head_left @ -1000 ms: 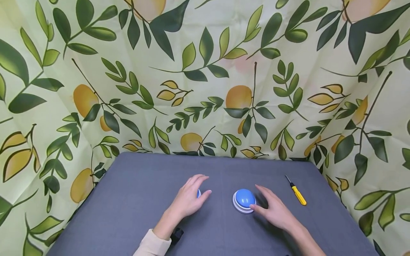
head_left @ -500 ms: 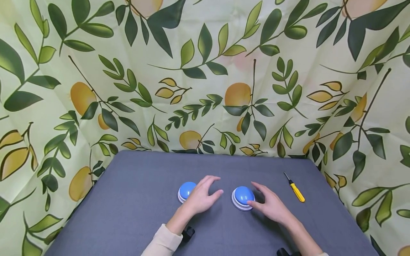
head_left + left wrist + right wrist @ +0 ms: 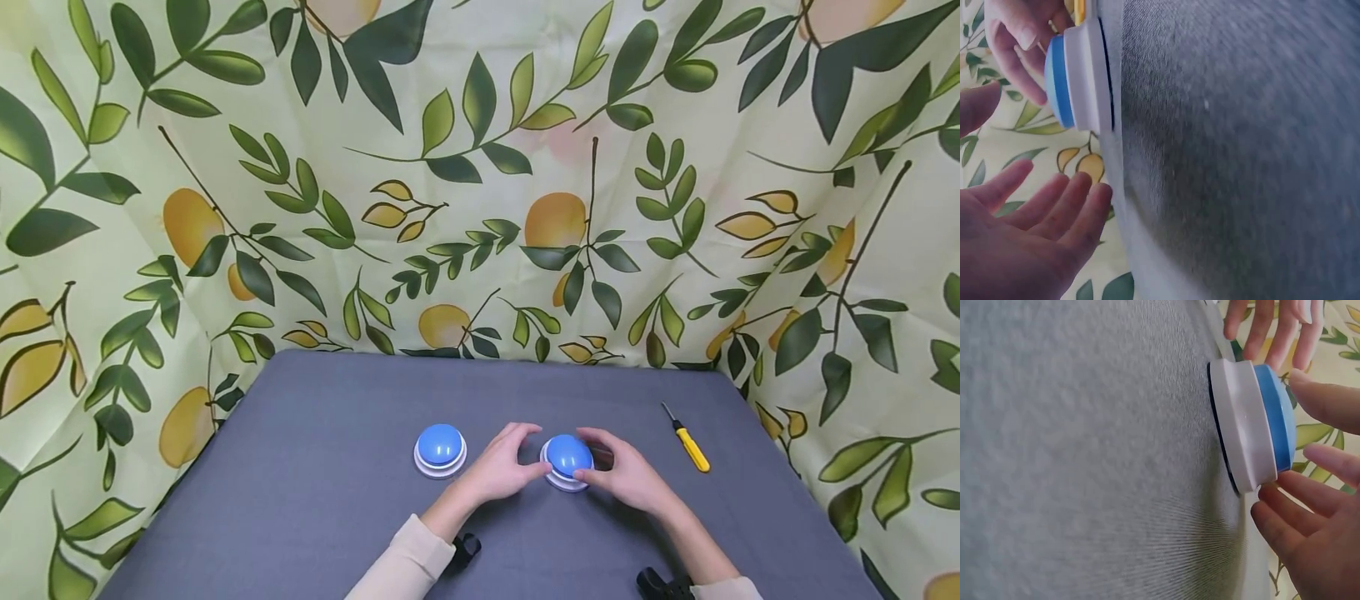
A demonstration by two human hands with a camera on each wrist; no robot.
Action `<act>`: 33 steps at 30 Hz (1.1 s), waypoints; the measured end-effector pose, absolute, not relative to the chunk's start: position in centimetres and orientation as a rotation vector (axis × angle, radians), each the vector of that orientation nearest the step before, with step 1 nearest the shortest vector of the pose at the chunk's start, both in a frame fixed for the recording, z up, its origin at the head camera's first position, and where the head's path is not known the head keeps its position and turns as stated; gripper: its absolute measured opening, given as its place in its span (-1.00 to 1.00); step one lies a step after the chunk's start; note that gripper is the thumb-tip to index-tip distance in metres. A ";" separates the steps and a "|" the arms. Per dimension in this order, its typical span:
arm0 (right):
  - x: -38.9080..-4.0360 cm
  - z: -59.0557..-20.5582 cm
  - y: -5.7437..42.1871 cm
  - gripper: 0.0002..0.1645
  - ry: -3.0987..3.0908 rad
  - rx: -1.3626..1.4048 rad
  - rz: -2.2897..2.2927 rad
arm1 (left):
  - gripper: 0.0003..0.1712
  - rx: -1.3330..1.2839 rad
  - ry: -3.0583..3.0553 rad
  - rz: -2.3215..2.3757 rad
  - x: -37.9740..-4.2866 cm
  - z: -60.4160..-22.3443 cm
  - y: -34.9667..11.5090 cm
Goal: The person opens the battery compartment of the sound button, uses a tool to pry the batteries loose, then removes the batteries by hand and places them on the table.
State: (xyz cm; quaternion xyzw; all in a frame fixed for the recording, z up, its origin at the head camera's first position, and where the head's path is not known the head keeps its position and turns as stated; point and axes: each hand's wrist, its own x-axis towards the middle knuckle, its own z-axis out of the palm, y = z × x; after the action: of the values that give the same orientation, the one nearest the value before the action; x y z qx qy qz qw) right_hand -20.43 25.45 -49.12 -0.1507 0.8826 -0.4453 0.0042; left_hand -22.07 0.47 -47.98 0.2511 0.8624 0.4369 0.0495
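Note:
Two push buttons with blue domes and white round bases sit on the table. The right push button (image 3: 567, 455) lies between my two hands. On its right side my right hand (image 3: 632, 477) has thumb and fingers spread about it; the right wrist view shows those fingers (image 3: 1300, 490) right at the edge of the button (image 3: 1246, 425). My left hand (image 3: 504, 468) is at the left side of the same button, thumb near the base, palm facing it and fingers loosely bent. The left push button (image 3: 440, 446) stands uncovered behind my left wrist.
A screwdriver (image 3: 693, 450) with a yellow handle and black collar lies to the right of my right hand. Grey cloth covers the table (image 3: 337, 467). A leaf-and-fruit patterned curtain (image 3: 480, 208) encloses the back and both sides.
My left hand has moved right, from over the left push button to beside the right one, leaving the left one in full view. My right hand has stayed by the right push button.

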 end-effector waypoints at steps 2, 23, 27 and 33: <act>-20.7 -49.3 25.6 -0.20 2.739 -0.523 -1.418 | -0.30 0.747 2.618 1.306 -22.1 -48.1 0.8; -21.3 -49.7 26.3 -0.18 2.563 -0.470 -1.488 | -0.29 0.772 2.635 1.198 -22.9 -48.2 3.2; -21.4 -49.9 26.2 -0.20 2.604 -0.438 -1.480 | -0.32 0.736 2.657 1.207 -23.1 -48.4 3.4; -21.3 -49.6 25.8 -0.20 2.599 -0.442 -1.548 | -0.35 0.683 2.664 1.252 -23.2 -48.4 3.6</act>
State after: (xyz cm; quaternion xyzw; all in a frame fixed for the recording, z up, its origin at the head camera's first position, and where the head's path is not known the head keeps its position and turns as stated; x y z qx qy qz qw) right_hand -21.27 25.80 -49.59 -0.1443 0.8495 -0.5058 0.0422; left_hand -23.17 3.61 -48.43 0.2257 0.8801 0.4134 0.0599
